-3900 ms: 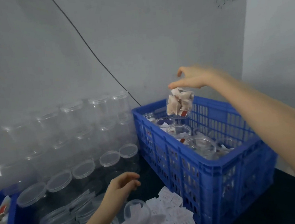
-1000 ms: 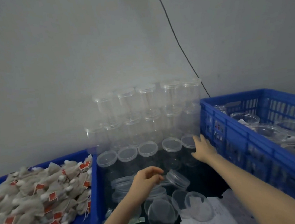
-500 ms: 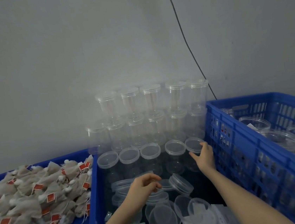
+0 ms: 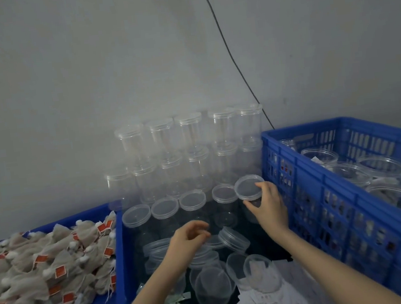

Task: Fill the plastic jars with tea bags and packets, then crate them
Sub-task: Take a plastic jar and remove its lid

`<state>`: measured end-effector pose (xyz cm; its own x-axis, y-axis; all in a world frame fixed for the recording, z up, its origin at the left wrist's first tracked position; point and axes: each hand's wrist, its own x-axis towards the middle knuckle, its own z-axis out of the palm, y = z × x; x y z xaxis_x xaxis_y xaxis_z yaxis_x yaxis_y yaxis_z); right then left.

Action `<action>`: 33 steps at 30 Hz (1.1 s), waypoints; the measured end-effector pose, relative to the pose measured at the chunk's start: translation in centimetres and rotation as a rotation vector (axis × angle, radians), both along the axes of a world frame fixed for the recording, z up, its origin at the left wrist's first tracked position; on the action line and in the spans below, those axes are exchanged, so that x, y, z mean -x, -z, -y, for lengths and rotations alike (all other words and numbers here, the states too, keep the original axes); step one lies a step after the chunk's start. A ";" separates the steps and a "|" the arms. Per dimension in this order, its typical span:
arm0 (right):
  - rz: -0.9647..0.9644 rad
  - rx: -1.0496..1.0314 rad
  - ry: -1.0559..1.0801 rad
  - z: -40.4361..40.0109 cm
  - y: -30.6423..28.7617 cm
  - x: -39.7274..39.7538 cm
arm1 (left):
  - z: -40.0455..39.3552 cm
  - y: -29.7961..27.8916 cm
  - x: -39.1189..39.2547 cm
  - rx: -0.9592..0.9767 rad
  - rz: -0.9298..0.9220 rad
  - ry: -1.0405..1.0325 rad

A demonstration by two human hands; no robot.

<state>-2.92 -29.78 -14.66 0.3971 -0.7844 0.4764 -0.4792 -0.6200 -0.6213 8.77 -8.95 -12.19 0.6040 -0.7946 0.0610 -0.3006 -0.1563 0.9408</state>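
Two blue containers flank the work: the big latticed crate (image 4: 323,187) on the right, already carrying open-topped jars (image 4: 381,168) and so probably placed within easy reach for loading, and a tray of tea bags (image 4: 40,265) on the left. Its far side runs out of the picture, and glare hides most of what the crated jars hold. Against the wall, lidded empty jars (image 4: 190,158) stand stacked in tiers, likely as ready stock. Loose lids and bare jars lie jumbled on the dark desk (image 4: 262,244) below, beside white packets (image 4: 273,298) cut off at the bottom edge. The right hand (image 4: 267,206) pinches the lid (image 4: 248,188) of the front-row jar nearest the crate, tilting it up, apparently to open it for filling. The left hand (image 4: 187,239) hovers loosely curled, grasping nothing that I can make out.
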 end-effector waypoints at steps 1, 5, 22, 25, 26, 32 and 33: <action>0.004 0.022 -0.039 -0.6 -0.5 0.1 | 0.1 -0.2 0.1 0.006 0.016 -0.009; 0.004 0.080 -0.194 -3.2 -2.6 0.1 | 0.5 -1.4 0.2 0.022 0.073 -0.003; -0.169 -0.354 -0.747 -8.5 -5.6 -0.1 | -1.3 -4.5 -0.6 -0.227 0.215 0.003; -0.166 -0.444 -0.807 -8.6 -5.0 0.0 | -2.1 -5.0 -0.9 -0.213 0.158 0.012; -0.163 -0.485 -0.840 -8.8 -4.9 0.2 | -2.3 -5.2 -1.0 -0.198 0.134 0.030; -0.090 -0.556 -1.081 -11.0 -4.5 0.2 | -2.6 -5.2 -0.5 -0.215 0.175 0.058; -0.059 -0.573 -1.055 -11.2 -4.3 0.1 | -2.6 -5.1 -0.5 -0.208 0.179 0.052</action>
